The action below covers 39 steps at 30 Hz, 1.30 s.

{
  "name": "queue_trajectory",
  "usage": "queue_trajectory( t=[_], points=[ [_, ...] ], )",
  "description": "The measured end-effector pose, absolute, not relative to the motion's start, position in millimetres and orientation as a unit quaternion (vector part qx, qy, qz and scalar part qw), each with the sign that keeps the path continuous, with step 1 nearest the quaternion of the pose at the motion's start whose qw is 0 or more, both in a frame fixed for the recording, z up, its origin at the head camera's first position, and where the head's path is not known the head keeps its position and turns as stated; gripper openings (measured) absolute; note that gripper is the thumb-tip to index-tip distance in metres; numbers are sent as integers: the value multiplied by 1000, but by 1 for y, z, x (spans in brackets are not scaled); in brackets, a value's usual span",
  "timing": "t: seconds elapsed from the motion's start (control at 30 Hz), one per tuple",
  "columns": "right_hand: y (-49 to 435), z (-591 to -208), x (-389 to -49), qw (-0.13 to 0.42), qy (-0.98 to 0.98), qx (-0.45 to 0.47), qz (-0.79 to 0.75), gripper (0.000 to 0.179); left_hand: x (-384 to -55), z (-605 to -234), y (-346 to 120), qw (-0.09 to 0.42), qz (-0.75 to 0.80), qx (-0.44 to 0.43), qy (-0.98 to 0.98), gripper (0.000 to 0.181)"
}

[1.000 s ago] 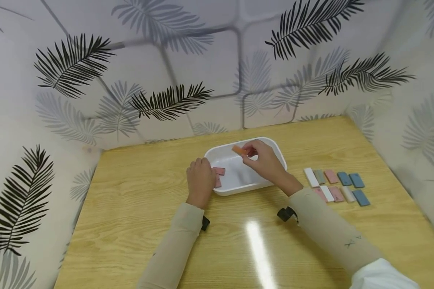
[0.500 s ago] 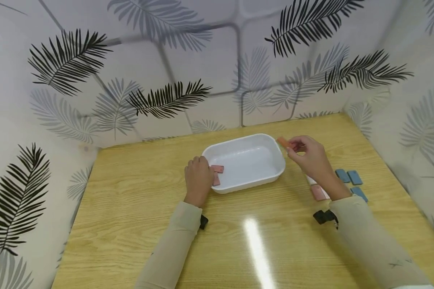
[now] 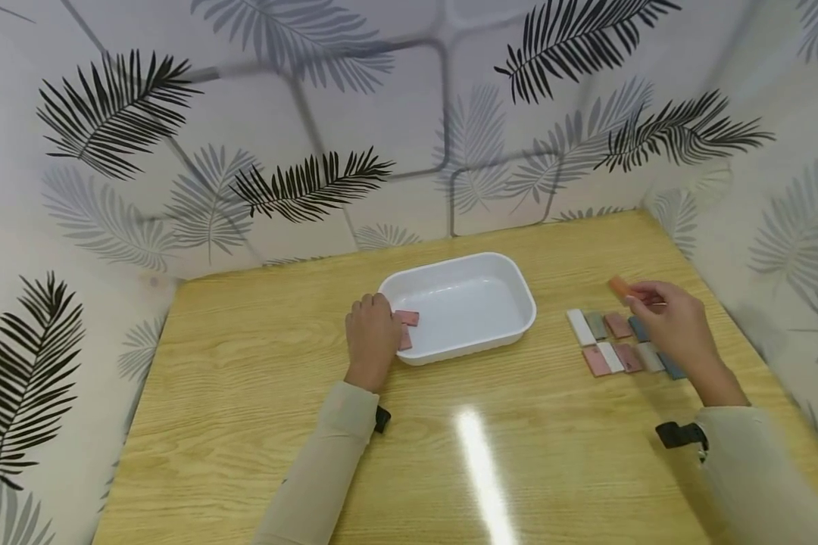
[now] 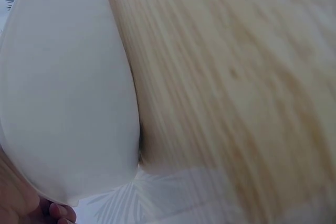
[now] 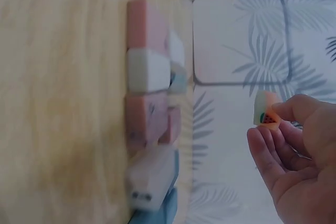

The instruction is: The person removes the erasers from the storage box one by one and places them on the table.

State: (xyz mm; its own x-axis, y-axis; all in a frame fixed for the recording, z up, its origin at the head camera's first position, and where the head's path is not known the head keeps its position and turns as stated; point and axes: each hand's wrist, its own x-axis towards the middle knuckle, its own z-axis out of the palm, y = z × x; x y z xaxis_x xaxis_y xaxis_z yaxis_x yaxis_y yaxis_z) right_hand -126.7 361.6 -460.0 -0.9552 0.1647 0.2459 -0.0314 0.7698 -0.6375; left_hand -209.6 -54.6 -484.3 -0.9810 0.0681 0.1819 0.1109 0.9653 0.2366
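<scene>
Between thumb and fingertips, my right hand [image 3: 682, 327] pinches a small orange eraser [image 3: 619, 287], raised above the back of the eraser rows. In the right wrist view this eraser [image 5: 266, 106] shows a pale side and a watermelon-slice print. My left hand [image 3: 370, 338] grips the left end of a white plastic tub [image 3: 526, 322], fingers over its rim. Two pink erasers [image 3: 407, 318] lie inside the tub beside that hand. The left wrist view is mostly the tub's outer wall [image 4: 68, 82], with curled fingers at the bottom corner.
Right of the tub, two rows of erasers lie on the wooden table [image 3: 279, 454]: a white one [image 3: 580, 327], a grey-green one [image 3: 595, 325], pink ones [image 3: 596, 361] and blue ones, partly behind my right hand. A leaf-patterned wall [image 3: 409, 204] borders the table's back.
My right hand has moved right with the orange eraser, from above the tub to over the eraser rows. My left hand has stayed on the tub.
</scene>
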Motion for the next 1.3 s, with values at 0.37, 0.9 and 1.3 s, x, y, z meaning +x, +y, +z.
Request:
queue_trajectory(
  t=[0.37, 0.9, 1.3],
  points=[
    [408, -477, -102, 175, -933, -114, 293, 33, -209, -486, -58, 105, -142, -54, -983, 17],
    [428, -497, -88, 107, -942, -174, 267, 48, -208, -483, -55, 83, -146, -47, -985, 20],
    [432, -499, -88, 48, -949, -150, 274, 46, -207, -478, -55, 96, -141, -59, -984, 18]
  ],
)
